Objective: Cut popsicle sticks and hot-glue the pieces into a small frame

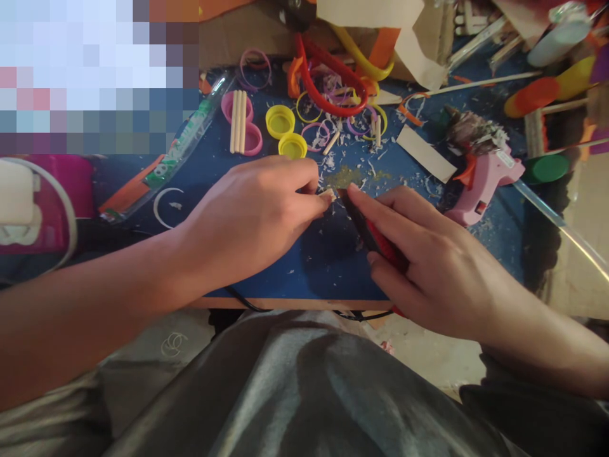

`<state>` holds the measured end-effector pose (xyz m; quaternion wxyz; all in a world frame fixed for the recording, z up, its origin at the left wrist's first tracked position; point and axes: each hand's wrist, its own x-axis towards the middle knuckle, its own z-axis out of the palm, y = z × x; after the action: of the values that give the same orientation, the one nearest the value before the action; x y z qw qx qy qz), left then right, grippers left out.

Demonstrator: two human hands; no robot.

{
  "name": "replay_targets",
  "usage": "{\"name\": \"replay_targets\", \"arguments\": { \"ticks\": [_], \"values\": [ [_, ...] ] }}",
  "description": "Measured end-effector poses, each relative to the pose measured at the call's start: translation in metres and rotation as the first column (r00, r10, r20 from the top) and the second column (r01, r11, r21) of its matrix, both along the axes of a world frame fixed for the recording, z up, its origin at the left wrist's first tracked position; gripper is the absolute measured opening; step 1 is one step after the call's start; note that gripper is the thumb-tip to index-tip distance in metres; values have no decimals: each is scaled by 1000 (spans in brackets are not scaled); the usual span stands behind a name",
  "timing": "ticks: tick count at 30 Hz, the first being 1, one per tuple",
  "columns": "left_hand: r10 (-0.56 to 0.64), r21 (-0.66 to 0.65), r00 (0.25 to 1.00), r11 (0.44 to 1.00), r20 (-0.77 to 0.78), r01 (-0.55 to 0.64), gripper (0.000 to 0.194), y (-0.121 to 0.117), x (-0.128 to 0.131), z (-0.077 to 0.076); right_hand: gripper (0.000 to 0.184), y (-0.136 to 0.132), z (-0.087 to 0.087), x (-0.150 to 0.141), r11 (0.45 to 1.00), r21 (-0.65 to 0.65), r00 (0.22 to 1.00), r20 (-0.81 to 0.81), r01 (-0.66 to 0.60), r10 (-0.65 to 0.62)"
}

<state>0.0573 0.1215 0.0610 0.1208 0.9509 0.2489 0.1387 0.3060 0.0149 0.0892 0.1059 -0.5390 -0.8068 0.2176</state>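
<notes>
My left hand (266,206) is closed in a pinch over the blue table top. Between its thumb and finger the pale end of a small piece (330,193) shows, perhaps a bit of wooden stick; the rest is hidden. My right hand (432,254) grips a black and red craft knife (361,222), index finger stretched along it. The knife's tip points up and left, close beside the pale piece; I cannot tell whether they touch. Pale shavings (371,166) lie scattered just beyond both hands.
Beyond my left hand are yellow caps (280,122) and pink caps with wooden sticks (238,120) across them. A pink glue gun (485,190) with a clear glue stick lies right, near a pale card strip (425,153). Red scissor handles (333,79) rest at the back.
</notes>
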Motion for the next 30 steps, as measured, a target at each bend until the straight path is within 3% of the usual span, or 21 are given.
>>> {"name": "replay_targets", "arguments": {
  "ticks": [20,30],
  "values": [
    [-21,40,1000,999,-10,21,42,0,0,0,75,0,0,0,999,-43,1000,-15,-9,9],
    [18,-50,1000,999,3,-17,40,-1,1,1,75,1,0,-1,998,-57,1000,10,-12,13]
  ]
}}
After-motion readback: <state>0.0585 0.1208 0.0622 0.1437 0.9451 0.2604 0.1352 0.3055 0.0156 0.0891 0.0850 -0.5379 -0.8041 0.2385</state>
